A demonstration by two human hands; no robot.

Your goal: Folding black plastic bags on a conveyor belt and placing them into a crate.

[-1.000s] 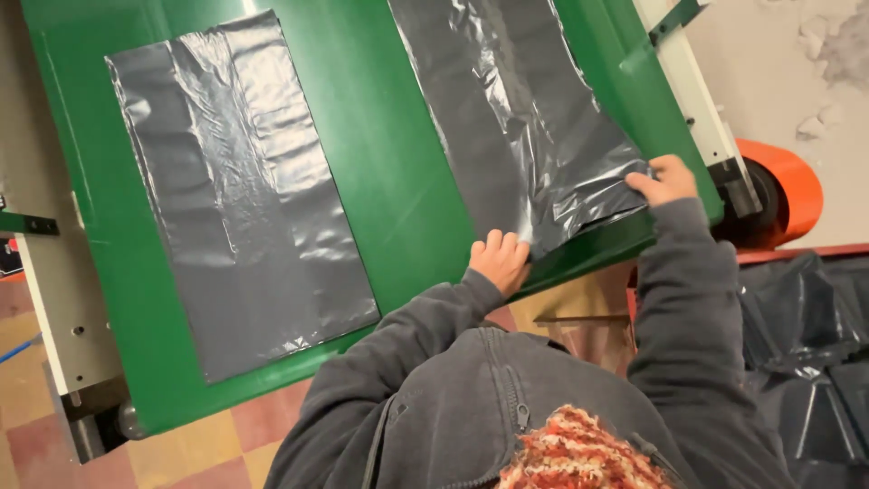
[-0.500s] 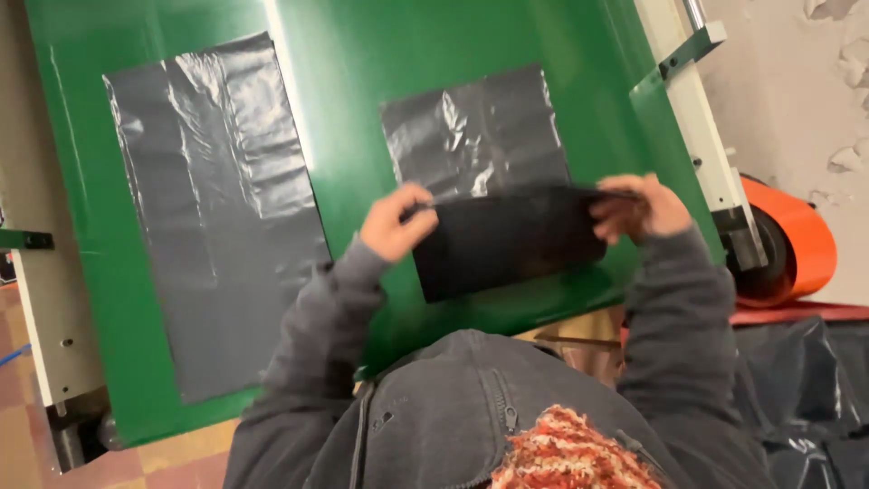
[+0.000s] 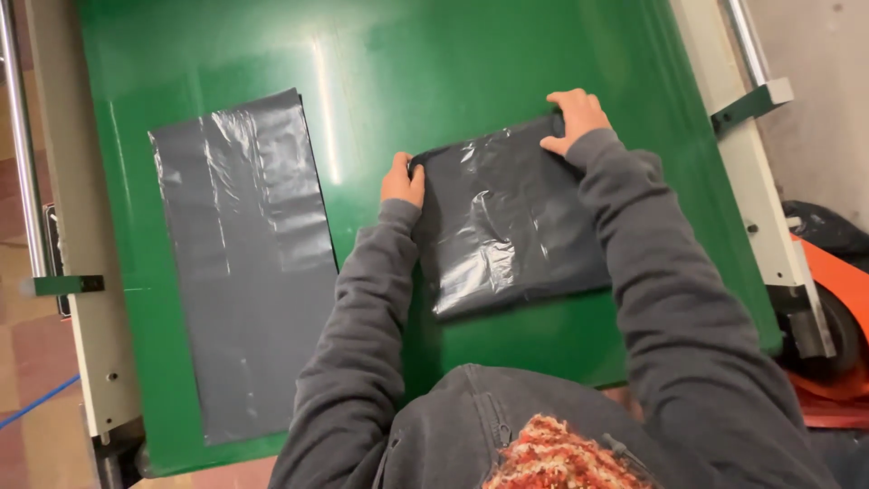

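A dark grey plastic bag, folded in half, lies on the green table in front of me. My left hand pinches its far left corner. My right hand presses down on its far right corner. Both arms are in grey sleeves. A second grey plastic bag lies flat and unfolded on the left part of the table, apart from both hands.
White metal side rails run along the table's left edge and right edge. An orange machine part sits low at the right. Tiled floor shows at the far left.
The right-hand bag was lying long on the table; my hands lifted its near end, folded it over away from me and laid it down. The left bag stayed put.
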